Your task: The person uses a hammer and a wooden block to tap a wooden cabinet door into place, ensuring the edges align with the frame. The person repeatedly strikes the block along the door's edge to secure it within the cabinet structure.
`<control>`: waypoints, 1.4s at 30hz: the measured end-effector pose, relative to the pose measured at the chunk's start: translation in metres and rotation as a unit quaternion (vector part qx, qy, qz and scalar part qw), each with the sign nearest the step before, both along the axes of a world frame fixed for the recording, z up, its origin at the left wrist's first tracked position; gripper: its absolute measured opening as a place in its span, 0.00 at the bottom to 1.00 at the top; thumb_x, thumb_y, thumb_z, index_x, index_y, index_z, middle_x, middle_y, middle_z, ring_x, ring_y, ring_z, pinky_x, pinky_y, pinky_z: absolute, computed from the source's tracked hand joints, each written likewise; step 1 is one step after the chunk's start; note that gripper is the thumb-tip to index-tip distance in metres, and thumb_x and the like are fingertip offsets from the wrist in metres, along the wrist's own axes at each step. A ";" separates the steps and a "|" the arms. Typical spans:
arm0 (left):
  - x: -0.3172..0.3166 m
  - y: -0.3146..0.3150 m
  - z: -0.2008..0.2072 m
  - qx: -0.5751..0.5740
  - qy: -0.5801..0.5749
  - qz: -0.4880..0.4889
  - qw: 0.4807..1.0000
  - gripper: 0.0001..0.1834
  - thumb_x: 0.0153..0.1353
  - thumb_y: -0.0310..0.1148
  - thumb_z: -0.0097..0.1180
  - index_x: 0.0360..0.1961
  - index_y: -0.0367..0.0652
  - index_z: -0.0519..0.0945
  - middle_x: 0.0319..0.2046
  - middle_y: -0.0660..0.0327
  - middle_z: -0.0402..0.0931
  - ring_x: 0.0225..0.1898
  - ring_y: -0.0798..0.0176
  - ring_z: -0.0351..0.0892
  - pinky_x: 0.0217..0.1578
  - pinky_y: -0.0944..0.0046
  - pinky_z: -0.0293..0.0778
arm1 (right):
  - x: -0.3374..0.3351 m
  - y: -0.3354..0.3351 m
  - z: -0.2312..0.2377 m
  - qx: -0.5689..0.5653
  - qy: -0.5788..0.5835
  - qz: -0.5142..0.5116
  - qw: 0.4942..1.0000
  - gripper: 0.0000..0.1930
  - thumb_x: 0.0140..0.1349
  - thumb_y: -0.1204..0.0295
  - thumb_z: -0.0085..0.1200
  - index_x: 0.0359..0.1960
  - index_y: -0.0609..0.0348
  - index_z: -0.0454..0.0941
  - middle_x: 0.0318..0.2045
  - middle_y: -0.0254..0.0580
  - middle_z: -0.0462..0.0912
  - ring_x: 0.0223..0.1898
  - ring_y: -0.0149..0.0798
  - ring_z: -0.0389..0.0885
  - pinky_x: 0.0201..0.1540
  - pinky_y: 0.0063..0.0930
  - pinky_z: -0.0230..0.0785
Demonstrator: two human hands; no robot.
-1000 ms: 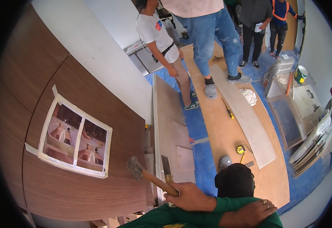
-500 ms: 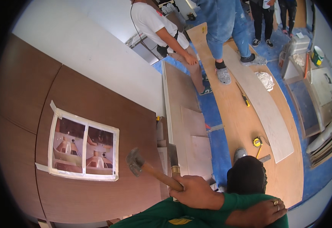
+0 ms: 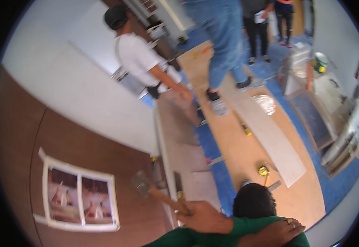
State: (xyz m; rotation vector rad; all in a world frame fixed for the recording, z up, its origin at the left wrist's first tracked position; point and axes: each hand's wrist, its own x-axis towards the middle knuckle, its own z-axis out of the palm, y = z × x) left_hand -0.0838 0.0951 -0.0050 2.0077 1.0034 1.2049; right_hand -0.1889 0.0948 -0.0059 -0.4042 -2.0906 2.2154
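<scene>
Fingers of the right hand (image 3: 206, 217) are curling firmly around the smooth wooden handle of a hammer with a blunt grey metal head (image 3: 166, 199), which is slanting up to the left before a brown wood-grain panel (image 3: 105, 150). Out of the same fist a flat, dark-bladed tool with a wooden handle (image 3: 178, 181) is standing nearly upright. Fingers of the left hand (image 3: 283, 233), two of them wearing rings, are lying loosely extended over the soft green right sleeve (image 3: 249, 225). Beyond, a long, pale, straight-edged plank (image 3: 266, 133) is resting on a broader tan wooden board (image 3: 228, 142), near a rounded yellow tape measure (image 3: 263, 170).

Compared with half a second ago, blur is softening every texture. A white-taped pair of glossy photographs (image 3: 79, 197) is now sitting lower and farther left in view, while a co-worker in a white T-shirt (image 3: 137, 53) is showing a dark cap. Both hands are keeping their poses.
</scene>
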 end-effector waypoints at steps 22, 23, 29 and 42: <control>-0.011 0.014 0.018 -0.016 -0.032 0.026 0.999 0.20 0.71 0.36 0.52 0.54 0.31 0.82 0.44 0.46 0.84 0.47 0.45 0.86 0.50 0.48 0.83 | -0.007 0.011 0.010 0.029 0.007 0.059 0.998 0.19 0.68 0.57 0.62 0.49 0.60 0.81 0.34 0.60 0.88 0.38 0.65 0.87 0.43 0.55 0.78; -0.014 0.016 0.017 0.001 -0.029 0.021 0.999 0.20 0.71 0.36 0.52 0.54 0.31 0.82 0.44 0.46 0.84 0.47 0.45 0.86 0.49 0.48 0.83 | -0.008 0.013 0.013 0.030 0.005 0.057 0.998 0.19 0.68 0.57 0.62 0.49 0.60 0.81 0.34 0.60 0.88 0.38 0.65 0.87 0.43 0.55 0.78; -0.017 0.022 0.011 0.009 -0.004 0.015 1.000 0.20 0.71 0.36 0.52 0.54 0.30 0.81 0.43 0.46 0.84 0.46 0.46 0.86 0.49 0.49 0.83 | -0.013 0.014 0.005 0.055 0.017 0.036 0.998 0.18 0.69 0.61 0.67 0.52 0.62 0.86 0.29 0.56 0.87 0.32 0.56 0.89 0.38 0.46 0.79; -0.024 0.028 0.006 0.022 0.015 0.009 1.000 0.19 0.70 0.36 0.53 0.53 0.30 0.81 0.42 0.48 0.83 0.44 0.47 0.86 0.47 0.50 0.83 | -0.017 0.020 -0.001 0.050 0.019 0.023 0.998 0.17 0.69 0.62 0.67 0.50 0.63 0.85 0.28 0.56 0.85 0.30 0.55 0.87 0.37 0.45 0.78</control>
